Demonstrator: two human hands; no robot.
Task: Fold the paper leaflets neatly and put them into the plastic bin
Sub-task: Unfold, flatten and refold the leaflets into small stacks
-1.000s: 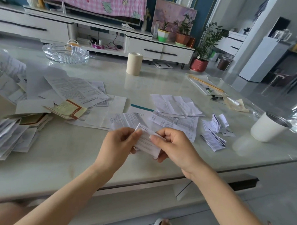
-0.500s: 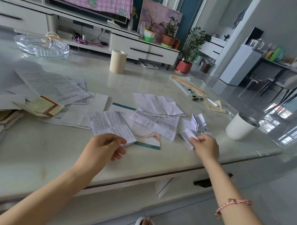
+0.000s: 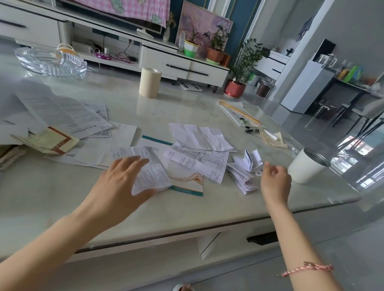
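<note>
At the far left a loose pile of papers spreads over the table, with a brown-bordered leaflet on its near edge. Behind the pile stands a glass dish. Something orange and white shows at its far rim, but I cannot tell whether it lies inside.

The left grip is wide open, fingers straight and spread. Its fingertips are over the far end of a printed leaflet and its thumb is at the near edge. It holds nothing, and I cannot tell how firmly it touches the paper. That leaflet lies flat, partly over a teal-edged brochure. A beige roll stands upright farther back.

Right of the brochure are a printed sheet and, behind it, creased unfolded sheets. Next comes a small stack of folded leaflets, some half sprung open.

The right grip is just beside that stack, fingers loosely curled and empty, touching no paper. A pink cord circles that forearm.

At the right edge a white cup stands upright. Its metal inside shows, but what it holds cannot be seen. Behind it lies a clear sleeve with pens in it.
</note>
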